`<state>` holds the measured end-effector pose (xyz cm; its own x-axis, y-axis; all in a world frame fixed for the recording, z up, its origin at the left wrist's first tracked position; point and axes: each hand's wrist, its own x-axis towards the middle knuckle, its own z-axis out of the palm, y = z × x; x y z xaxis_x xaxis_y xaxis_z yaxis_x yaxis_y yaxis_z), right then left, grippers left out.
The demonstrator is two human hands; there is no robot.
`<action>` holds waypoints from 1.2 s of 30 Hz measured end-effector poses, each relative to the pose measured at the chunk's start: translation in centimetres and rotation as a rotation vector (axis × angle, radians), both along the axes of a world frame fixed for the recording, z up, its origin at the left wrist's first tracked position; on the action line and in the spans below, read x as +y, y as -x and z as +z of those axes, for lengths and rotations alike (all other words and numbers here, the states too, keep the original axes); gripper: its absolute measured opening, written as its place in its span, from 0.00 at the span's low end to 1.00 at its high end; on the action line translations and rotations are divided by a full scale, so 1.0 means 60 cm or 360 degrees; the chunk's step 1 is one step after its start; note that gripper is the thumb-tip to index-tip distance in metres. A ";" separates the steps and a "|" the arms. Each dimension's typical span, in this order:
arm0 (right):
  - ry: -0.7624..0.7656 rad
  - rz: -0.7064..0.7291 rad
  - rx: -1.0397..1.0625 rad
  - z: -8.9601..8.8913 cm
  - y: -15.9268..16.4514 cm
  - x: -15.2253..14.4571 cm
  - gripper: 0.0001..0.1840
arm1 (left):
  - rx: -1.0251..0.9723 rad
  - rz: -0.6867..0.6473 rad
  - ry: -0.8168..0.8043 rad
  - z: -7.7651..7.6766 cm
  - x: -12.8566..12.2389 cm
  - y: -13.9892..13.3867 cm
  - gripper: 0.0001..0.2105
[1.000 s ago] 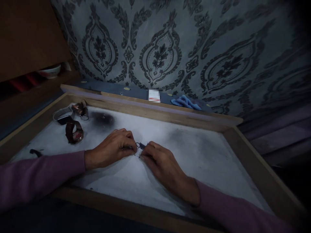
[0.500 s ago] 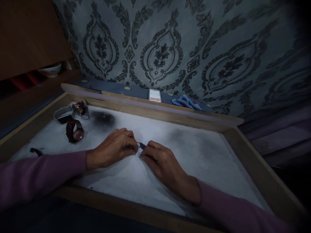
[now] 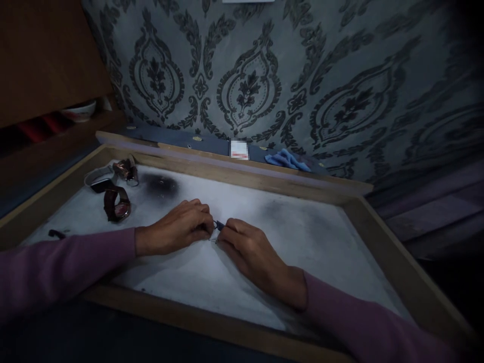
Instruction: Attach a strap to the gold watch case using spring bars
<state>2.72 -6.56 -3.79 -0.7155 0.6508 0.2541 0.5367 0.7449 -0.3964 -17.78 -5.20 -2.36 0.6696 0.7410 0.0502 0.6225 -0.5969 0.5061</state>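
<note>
Between the fingertips [image 3: 224,235]: small dark piece [image 3: 220,226] with ring [image 3: 215,225]. Right hand [image 3: 254,248] pinches the piece, fingers nearly together; left hand [image 3: 184,227] curls at the ring, hold hidden, cannot tell. Likely light, stiff, slippery; best gripped by edges.

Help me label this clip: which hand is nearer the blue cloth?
Right. The cloth lies beyond the far edge of the tray; the right hand is on this side, slightly left of the cloth, the left hand farther left.
</note>
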 end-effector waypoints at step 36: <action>0.0931 -0.0127 0.0586 0.018 -0.003 0.004 0.06 | -0.0053 -0.0304 -0.0172 0.021 0.002 0.007 0.07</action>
